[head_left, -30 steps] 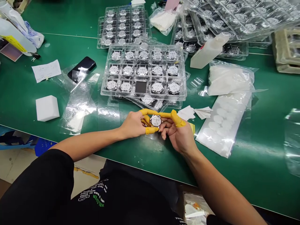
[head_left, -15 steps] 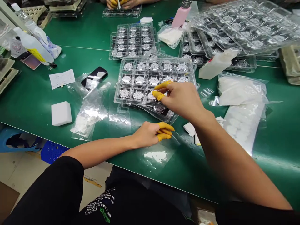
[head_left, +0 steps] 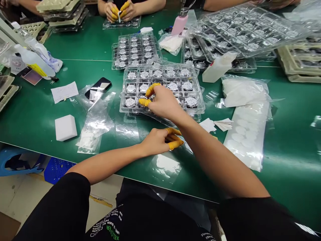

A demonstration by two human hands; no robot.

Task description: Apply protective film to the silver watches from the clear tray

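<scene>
My right hand (head_left: 164, 102) reaches over the top clear tray (head_left: 164, 107), which holds rows of round, silver-faced watch parts. Its thumb and forefinger, in yellow finger cots, are spread above a front-row pocket, partly hiding the part below. Nothing shows between them. Nearer the table edge, my left hand (head_left: 160, 140) rests with yellow-tipped fingers closed at the edge of a clear plastic bag (head_left: 188, 146); my right forearm hides part of this. The tray lies on other trays.
A white foam block (head_left: 65, 128), clear bags (head_left: 96, 117) and a phone (head_left: 98, 88) lie left. Paper pieces (head_left: 223, 124), a bag of white discs (head_left: 244, 134) and a white bottle (head_left: 218, 67) are right. Stacked trays (head_left: 248, 30) stand behind; a co-worker's hands (head_left: 120, 12) work opposite.
My right hand has moved left along the tray's front row, with thumb and forefinger further apart. My left hand stays nearly in place. The view has shifted slightly.
</scene>
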